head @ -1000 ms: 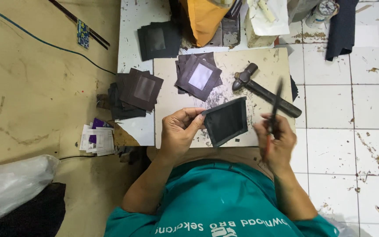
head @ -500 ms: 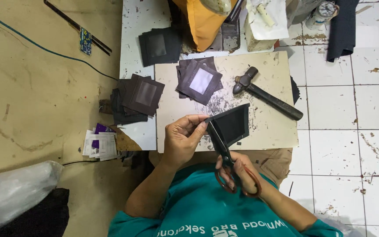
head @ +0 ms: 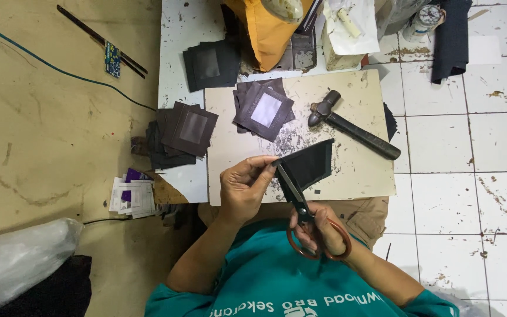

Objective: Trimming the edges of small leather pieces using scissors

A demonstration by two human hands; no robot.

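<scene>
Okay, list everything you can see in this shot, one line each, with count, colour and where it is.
dark piece: one, black, held above the board
scissors: one pair, dark blades, orange handles, blades at the dark piece's edge
hammer: one, dark, on the board's right part
board: one, beige, on the low table
window pieces: small stack, dark with pale centre, board's top
dark squares: pile, left of the board
second pile: black, table's far left
yellow bag: one, table's far edge
paper slips: few, white and purple, floor
left hand: pinches the dark piece
right hand: in the scissor handles
</scene>
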